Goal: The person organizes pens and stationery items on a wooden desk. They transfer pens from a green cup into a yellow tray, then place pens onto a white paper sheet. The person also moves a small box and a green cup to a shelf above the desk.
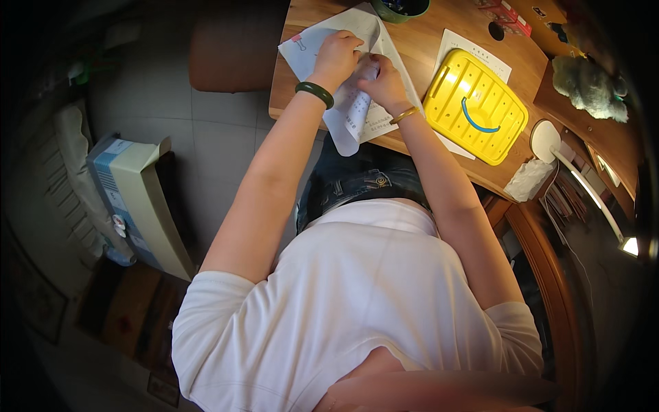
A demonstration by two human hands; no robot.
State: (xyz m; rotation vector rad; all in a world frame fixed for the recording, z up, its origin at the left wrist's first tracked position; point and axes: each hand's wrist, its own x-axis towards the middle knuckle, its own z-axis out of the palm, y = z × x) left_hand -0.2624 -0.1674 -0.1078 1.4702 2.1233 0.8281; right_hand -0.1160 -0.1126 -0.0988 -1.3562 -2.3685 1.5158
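Both hands are over printed paper sheets (381, 116) at the near edge of a wooden desk. My left hand (339, 54), above a dark green bangle, bends over the sheets with its fingers curled; whether it pinches the paper is hidden. Thumb and fingers of my right hand (383, 82), above a gold bracelet, grip a curled sheet of paper (359, 116), whose rolled lower end hangs at the desk's edge. A pink binder clip (298, 43) sits at the left edge of the papers.
Right of the papers, a yellow plastic lid with a blue handle (476, 108) lies over another printed sheet (448, 41). A green bowl (400, 11) stands at the top. A lit desk lamp (592, 188), tissues (529, 180) and a fluffy object (589, 88) are farther right. A brown seat (229, 51) is left.
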